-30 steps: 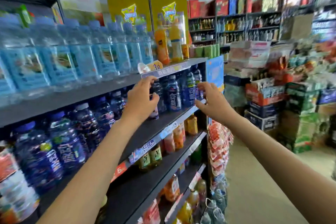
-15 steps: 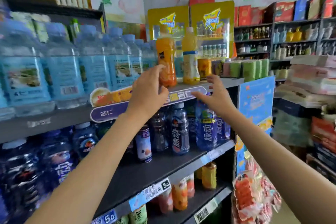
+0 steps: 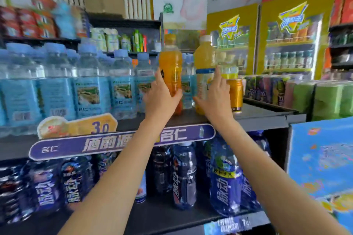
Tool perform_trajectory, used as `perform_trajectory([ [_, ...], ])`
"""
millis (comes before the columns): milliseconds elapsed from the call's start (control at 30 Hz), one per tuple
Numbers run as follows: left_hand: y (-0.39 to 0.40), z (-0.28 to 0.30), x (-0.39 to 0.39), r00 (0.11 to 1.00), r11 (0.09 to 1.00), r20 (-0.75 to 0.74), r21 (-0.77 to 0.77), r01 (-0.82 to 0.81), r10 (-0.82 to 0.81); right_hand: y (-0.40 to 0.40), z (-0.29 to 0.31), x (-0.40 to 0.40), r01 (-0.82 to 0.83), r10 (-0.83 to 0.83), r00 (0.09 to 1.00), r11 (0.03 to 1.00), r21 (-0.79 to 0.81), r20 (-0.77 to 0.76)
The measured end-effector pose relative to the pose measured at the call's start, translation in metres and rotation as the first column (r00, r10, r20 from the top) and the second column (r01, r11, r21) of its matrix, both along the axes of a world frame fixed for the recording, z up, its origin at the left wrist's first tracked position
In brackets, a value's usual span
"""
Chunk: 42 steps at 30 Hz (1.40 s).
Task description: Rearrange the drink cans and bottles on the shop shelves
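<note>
An orange juice bottle (image 3: 170, 66) and a yellow juice bottle with a white cap (image 3: 204, 63) stand upright side by side on the upper dark shelf (image 3: 263, 115). My left hand (image 3: 160, 97) grips the lower part of the orange bottle, thumb on its right side. My right hand (image 3: 214, 95) holds the lower part of the yellow bottle, fingers reaching up along its right side. A gold can (image 3: 236, 93) stands just right of my right hand. Blue-labelled water bottles (image 3: 89, 86) fill the shelf to the left.
Dark blue drink bottles (image 3: 184, 175) and a small white can (image 3: 141, 191) stand on the shelf below. A purple price banner (image 3: 76, 146) runs along the upper shelf edge. Green packs (image 3: 328, 99) sit to the right, yellow fridges (image 3: 286, 40) behind, a blue poster (image 3: 322, 166) at lower right.
Both hands rose from the lower shelf of blue bottles to the upper shelf. My left hand closed round the orange bottle and my right hand took hold of the yellow one.
</note>
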<state>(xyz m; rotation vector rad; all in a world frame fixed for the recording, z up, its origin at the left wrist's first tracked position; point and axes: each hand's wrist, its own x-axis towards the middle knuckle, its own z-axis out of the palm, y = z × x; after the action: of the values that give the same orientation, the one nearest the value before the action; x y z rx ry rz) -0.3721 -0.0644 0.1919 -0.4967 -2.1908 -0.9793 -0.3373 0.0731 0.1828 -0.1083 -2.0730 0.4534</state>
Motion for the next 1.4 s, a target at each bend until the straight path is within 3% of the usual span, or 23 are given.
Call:
perform_trajectory([
  [133, 0.006, -0.001, -0.009, 0.989, 0.999, 0.142, 0.041, 0.021, -0.026, 0.004, -0.008, -0.006, -0.112, 0.112, 0.988, 0.994, 0.008, -0.111],
  [333, 0.005, 0.001, -0.009, 0.988, 0.994, 0.147, 0.094, -0.052, 0.038, 0.004, -0.009, -0.002, -0.197, 0.2, 0.969, 0.98, 0.032, -0.147],
  [467, 0.0, 0.001, 0.005, 0.987, 0.982, 0.158, 0.188, -0.011, -0.02, 0.005, -0.009, -0.001, -0.255, 0.258, 0.941, 0.966, 0.042, -0.22],
  [733, -0.065, 0.006, 0.084, 0.971, 0.87, -0.152, 0.434, 0.233, -0.184, -0.033, 0.002, 0.036, -0.385, 0.37, 0.873, 0.923, 0.016, -0.317],
  [900, -0.16, -0.002, 0.126, 0.969, 0.907, -0.244, 0.402, 0.125, -0.026, -0.134, 0.012, 0.067, -0.557, 0.503, 0.773, 0.83, -0.035, -0.387],
  [1133, -0.354, -0.037, 0.192, 0.971, 0.902, -0.116, 0.406, -0.146, 0.21, -0.331, -0.032, 0.1, -0.831, 0.806, 0.553, 0.551, -0.073, -0.211],
  [1300, -0.511, -0.07, 0.249, 0.959, 0.834, 0.095, 0.477, -0.278, 0.265, -0.492, -0.073, 0.133, -0.865, 0.874, 0.484, 0.469, -0.175, -0.048],
  [1400, -0.603, -0.089, 0.271, 0.934, 0.76, 0.314, 0.563, -0.325, 0.167, -0.581, -0.089, 0.149, -0.86, 0.896, 0.442, 0.434, -0.267, 0.032],
])
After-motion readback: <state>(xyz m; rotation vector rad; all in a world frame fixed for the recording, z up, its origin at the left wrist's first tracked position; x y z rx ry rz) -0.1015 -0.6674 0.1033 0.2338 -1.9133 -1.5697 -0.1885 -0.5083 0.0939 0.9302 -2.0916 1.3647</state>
